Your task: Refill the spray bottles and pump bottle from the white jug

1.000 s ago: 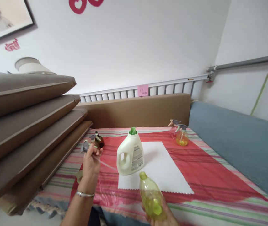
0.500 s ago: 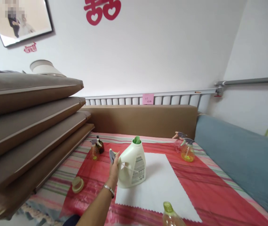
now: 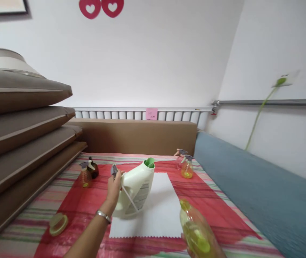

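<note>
My left hand (image 3: 114, 188) is closed at the handle side of a pale green detergent jug (image 3: 139, 179). The same hand also has a grey trigger spray head (image 3: 113, 170), whose thin white tube slants across the jug. Tilted to the right, the jug has a green spout in its open mouth; whether its base touches the white mat (image 3: 161, 215) is unclear. At the lower right, my right hand (image 3: 185, 247), mostly hidden, grips a clear yellow-green bottle (image 3: 196, 231) without a spray head. That bottle leans left toward the jug, apart from it.
A round pale cap (image 3: 58, 224) lies on the red sheet. Spray bottles stand at the left (image 3: 85, 177) and right (image 3: 187, 169), beside a dark bottle (image 3: 94, 169). Stacked cushions (image 3: 21, 125) rise at the left; a blue-grey cushion (image 3: 239, 175) lines the right side.
The jug has tipped further to the right in my left hand. The yellow-green bottle has come up into fuller view with my right hand on it. The view has turned right.
</note>
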`<action>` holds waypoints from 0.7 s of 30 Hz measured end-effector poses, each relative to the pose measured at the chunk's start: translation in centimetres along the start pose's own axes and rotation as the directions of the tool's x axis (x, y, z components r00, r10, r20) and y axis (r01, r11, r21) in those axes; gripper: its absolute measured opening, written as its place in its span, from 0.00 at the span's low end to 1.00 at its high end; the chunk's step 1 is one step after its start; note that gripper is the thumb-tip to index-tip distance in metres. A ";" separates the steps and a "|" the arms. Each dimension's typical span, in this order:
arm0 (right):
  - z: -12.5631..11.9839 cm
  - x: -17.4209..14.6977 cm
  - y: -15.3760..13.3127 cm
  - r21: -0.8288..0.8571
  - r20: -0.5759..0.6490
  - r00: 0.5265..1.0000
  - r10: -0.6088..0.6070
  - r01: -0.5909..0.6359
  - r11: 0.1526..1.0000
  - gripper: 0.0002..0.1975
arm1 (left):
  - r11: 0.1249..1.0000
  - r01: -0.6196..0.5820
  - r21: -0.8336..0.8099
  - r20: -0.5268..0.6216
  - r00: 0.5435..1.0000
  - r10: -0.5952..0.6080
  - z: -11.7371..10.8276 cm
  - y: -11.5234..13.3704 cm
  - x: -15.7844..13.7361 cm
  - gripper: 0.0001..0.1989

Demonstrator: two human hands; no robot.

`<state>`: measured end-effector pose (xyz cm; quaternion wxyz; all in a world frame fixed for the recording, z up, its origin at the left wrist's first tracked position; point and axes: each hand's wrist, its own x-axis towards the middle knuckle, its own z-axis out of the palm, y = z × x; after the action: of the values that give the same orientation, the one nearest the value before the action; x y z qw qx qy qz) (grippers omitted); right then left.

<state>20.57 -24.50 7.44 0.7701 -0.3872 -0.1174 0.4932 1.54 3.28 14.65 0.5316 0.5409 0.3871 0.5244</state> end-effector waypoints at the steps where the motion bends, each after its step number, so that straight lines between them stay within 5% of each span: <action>1: 0.4 -0.3 -1.2 0.025 -0.016 1.000 -0.027 0.027 0.999 0.36 | 0.999 -0.007 0.038 0.030 1.000 0.005 0.1 0.3 0.1 0.28; 6: 2.9 -0.2 -6.5 -0.006 -0.014 0.990 -0.142 0.142 0.990 0.28 | 0.978 -0.038 0.204 0.138 0.990 0.009 1.3 0.5 -0.7 0.27; 12: 3.5 2.9 -10.2 -0.332 0.037 0.949 -0.313 0.307 0.892 0.28 | 0.928 -0.104 0.357 0.182 0.982 0.041 2.5 0.4 -1.5 0.27; 21: 5.8 5.7 -13.4 -0.672 0.081 0.946 -0.314 0.284 0.684 0.24 | 0.835 -0.155 0.527 0.225 0.974 0.039 2.9 0.9 -2.0 0.25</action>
<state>29.04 -19.78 19.77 0.6487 -0.6255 -0.3340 0.2764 3.98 0.67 15.53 0.3666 0.7391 0.4344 0.3615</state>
